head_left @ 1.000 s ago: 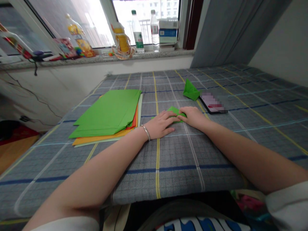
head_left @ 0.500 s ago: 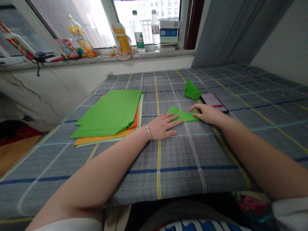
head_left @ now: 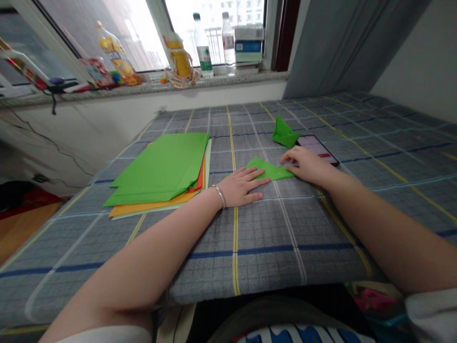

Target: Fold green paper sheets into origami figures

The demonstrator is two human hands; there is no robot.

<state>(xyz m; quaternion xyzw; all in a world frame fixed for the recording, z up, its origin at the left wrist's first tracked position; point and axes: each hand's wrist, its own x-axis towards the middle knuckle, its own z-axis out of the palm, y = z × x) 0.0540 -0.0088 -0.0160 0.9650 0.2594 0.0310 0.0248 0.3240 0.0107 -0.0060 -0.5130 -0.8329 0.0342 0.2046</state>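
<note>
A folded piece of green paper [head_left: 274,172] lies flat on the plaid cloth between my hands. My left hand [head_left: 246,185], with a silver bangle at its wrist, rests palm down on its left part, fingers spread; that part of the paper is hidden. At the paper's right corner is my right hand [head_left: 303,163]. Its thumb touches the corner, while the bent fingers stand a little apart from the thumb above it. Behind the right hand stands a folded green paper boat [head_left: 284,133], touching or close to a phone [head_left: 317,148] with a lit screen.
A stack of coloured paper [head_left: 162,164], green on top, lies left of my left hand. The plaid cloth [head_left: 264,228] covers the table. On the window sill [head_left: 143,88] stand several bottles, a yellow cup [head_left: 182,62] and a blue and white box [head_left: 249,47].
My right hand's fingers have lifted and curled slightly near the paper's corner. My left hand and the folded paper stay in place. The view has shifted a little.
</note>
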